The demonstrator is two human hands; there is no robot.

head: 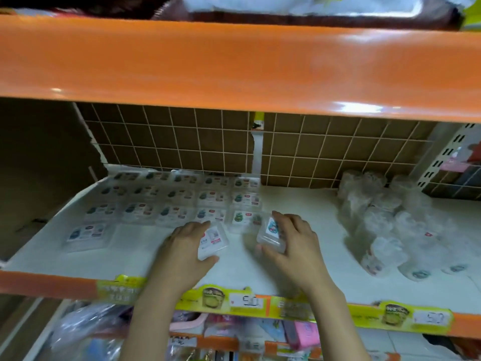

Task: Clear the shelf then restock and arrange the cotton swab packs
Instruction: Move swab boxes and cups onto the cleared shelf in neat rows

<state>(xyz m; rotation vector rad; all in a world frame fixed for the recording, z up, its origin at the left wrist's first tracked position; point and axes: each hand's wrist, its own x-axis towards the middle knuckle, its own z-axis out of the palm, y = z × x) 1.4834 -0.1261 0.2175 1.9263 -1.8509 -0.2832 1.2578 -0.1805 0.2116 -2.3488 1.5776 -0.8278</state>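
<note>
Flat clear cotton swab packs [179, 196] lie in neat rows on the left half of the white shelf [299, 209]. One more pack [87, 234] lies alone at the front left. My left hand [182, 252] grips a clear pack [213, 239] between thumb and fingers, just in front of the rows. My right hand [289, 243] holds a second clear pack [270, 234], tilted, beside the rightmost column. Both packs are just above or on the shelf surface; I cannot tell which.
A heap of round clear swab tubs [385, 225] fills the shelf's right side. A brown grid back panel [182, 142] stands behind. The orange upper shelf [234, 66] hangs low overhead. Yellow price strips [234, 299] line the front edge; assorted goods sit on the shelf below.
</note>
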